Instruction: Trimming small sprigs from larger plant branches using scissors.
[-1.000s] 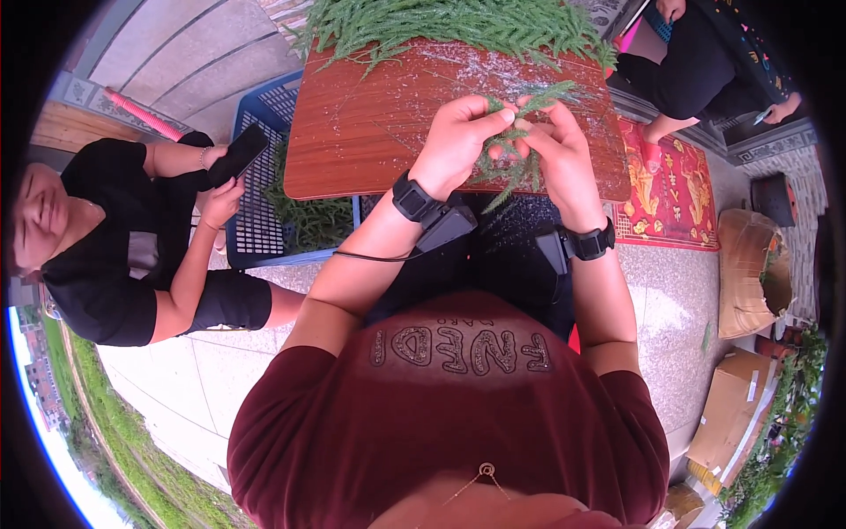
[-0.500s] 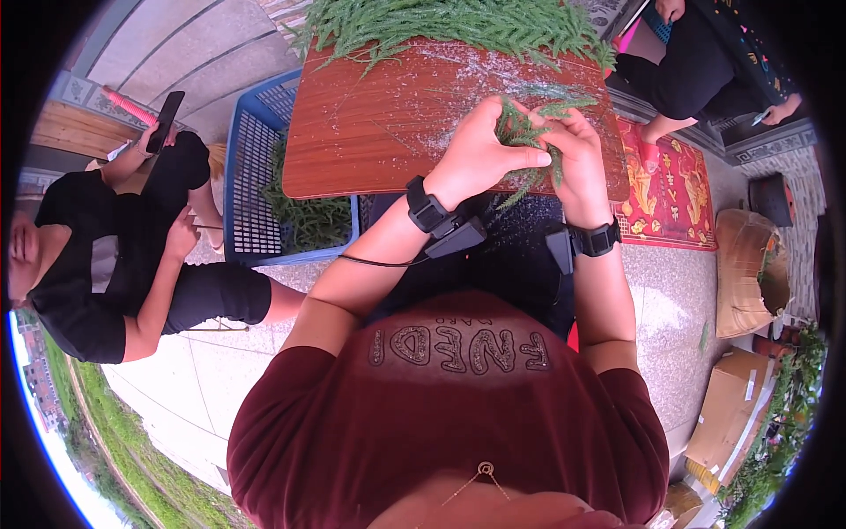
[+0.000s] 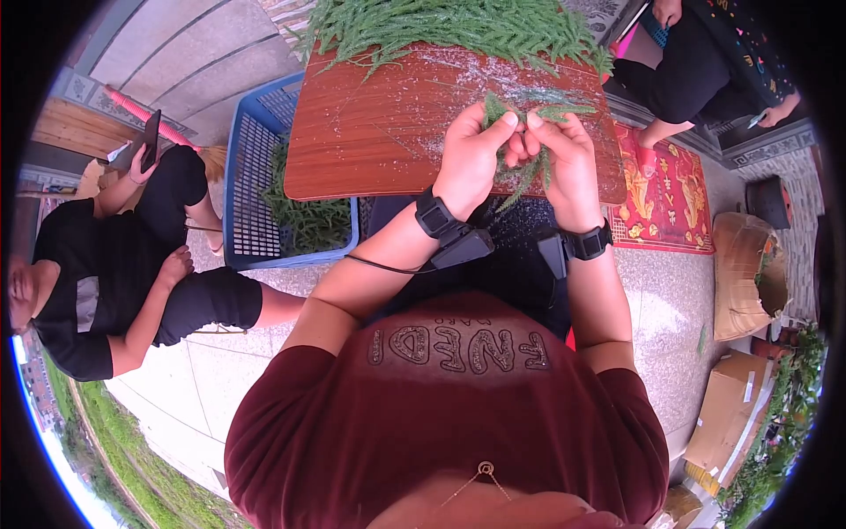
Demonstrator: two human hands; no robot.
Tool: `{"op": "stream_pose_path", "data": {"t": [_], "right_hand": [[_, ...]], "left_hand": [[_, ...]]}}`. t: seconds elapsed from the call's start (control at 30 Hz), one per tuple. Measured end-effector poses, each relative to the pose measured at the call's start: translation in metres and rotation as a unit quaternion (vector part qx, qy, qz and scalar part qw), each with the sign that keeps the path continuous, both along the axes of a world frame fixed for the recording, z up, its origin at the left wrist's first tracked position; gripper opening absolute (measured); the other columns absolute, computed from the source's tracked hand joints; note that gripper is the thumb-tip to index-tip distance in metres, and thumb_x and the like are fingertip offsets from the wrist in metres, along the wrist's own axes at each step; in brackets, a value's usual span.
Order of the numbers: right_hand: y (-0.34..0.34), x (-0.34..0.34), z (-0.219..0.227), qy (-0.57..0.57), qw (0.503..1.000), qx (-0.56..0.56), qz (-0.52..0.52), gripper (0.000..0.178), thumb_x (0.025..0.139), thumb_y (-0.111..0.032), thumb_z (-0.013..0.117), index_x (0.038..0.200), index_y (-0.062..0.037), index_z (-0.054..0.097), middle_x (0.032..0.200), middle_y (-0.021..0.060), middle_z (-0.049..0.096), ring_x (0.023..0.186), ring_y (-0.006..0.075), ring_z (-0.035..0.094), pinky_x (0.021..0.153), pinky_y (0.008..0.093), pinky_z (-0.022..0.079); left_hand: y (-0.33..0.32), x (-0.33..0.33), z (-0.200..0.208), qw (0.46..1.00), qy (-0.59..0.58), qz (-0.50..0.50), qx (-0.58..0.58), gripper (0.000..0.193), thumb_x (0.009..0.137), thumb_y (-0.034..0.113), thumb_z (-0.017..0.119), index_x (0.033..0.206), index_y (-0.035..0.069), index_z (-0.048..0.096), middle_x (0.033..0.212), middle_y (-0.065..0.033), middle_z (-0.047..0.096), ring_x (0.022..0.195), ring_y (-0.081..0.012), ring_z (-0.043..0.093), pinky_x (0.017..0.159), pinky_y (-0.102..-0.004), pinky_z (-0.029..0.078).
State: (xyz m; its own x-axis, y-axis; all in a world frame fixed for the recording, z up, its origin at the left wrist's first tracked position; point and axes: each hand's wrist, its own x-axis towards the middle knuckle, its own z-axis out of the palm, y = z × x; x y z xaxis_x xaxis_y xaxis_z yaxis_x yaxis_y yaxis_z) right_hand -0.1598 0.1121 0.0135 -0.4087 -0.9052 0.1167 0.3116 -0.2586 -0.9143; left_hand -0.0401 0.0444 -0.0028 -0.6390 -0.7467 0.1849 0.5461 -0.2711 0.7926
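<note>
A green feathery plant sprig (image 3: 495,108) is between my two hands, over the near right part of a reddish-brown wooden table (image 3: 361,132). My left hand (image 3: 471,154) is closed on its left side, thumb pointing up. My right hand (image 3: 573,163) pinches the sprig from the right, its thumb close to the left one. Leafy ends stick out above and below the fingers; the stem between them is mostly hidden. A thick heap of similar green sprigs (image 3: 458,31) covers the table's far side. Pale bits and loose needles lie scattered on the wood.
Left of the table stands a blue plastic basket (image 3: 233,176) with more greenery (image 3: 308,225) inside. A seated person (image 3: 88,291) at left holds a phone (image 3: 152,137). Another person (image 3: 687,70) sits at upper right by a red patterned mat (image 3: 674,207). Cardboard boxes (image 3: 727,406) stand at right.
My left thumb has moved up and away from the right palm, and both thumbs now point at each other over the sprig. The person at left has lowered the phone slightly.
</note>
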Motion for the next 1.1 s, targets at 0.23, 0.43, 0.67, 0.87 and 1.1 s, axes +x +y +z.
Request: {"op": "stream_pose_path", "data": {"t": [0.23,0.43,0.67,0.87,1.1], "right_hand": [[0.001,-0.005,-0.001,-0.048,0.997,-0.005,0.055,0.005,0.09,-0.006,0.061,0.092,-0.0019,0.059,0.073,0.0052,0.062,0.063,0.0124,0.057,0.063,0.0258,0.043],[-0.003,-0.002,-0.005,0.0,1.0,-0.007,0.008,0.01,0.092,-0.011,0.06,0.092,-0.0014,0.058,0.068,0.0062,0.057,0.066,0.0193,0.06,0.063,0.0308,0.046],[0.001,-0.002,0.006,-0.036,0.999,0.008,0.033,0.006,0.09,-0.006,0.061,0.094,-0.0023,0.058,0.076,0.0055,0.062,0.069,0.0123,0.058,0.067,0.0269,0.045],[0.005,-0.006,0.011,-0.076,0.993,0.045,0.076,0.009,0.091,-0.006,0.061,0.097,-0.0019,0.057,0.078,0.0055,0.063,0.069,0.0125,0.057,0.069,0.028,0.046],[0.005,-0.005,0.004,0.045,0.998,0.026,0.026,0.008,0.09,-0.005,0.063,0.097,-0.0023,0.06,0.082,0.0057,0.063,0.072,0.0117,0.058,0.068,0.0266,0.047]], "left_hand": [[-0.001,0.003,0.007,0.997,0.004,-0.074,0.031,0.012,0.097,0.011,0.052,0.091,0.002,0.056,0.075,-0.0095,0.064,0.058,-0.011,0.051,0.056,-0.0241,0.043],[-0.001,0.002,0.004,1.0,-0.015,-0.011,0.013,0.013,0.097,0.011,0.053,0.091,0.001,0.057,0.075,-0.0091,0.064,0.059,-0.0112,0.053,0.055,-0.0239,0.043],[-0.003,0.006,0.011,0.999,-0.036,-0.007,0.017,0.015,0.096,0.011,0.055,0.087,0.0,0.059,0.074,-0.0087,0.064,0.06,-0.0118,0.057,0.054,-0.0241,0.044],[-0.005,0.007,0.009,0.998,-0.04,-0.027,0.035,0.017,0.094,0.015,0.061,0.096,-0.002,0.063,0.076,-0.0061,0.062,0.062,-0.0116,0.054,0.057,-0.0253,0.045],[-0.01,0.011,0.01,0.997,-0.074,-0.015,0.003,0.016,0.093,0.015,0.063,0.093,-0.001,0.063,0.075,-0.0061,0.062,0.06,-0.0122,0.055,0.055,-0.026,0.046]]}}
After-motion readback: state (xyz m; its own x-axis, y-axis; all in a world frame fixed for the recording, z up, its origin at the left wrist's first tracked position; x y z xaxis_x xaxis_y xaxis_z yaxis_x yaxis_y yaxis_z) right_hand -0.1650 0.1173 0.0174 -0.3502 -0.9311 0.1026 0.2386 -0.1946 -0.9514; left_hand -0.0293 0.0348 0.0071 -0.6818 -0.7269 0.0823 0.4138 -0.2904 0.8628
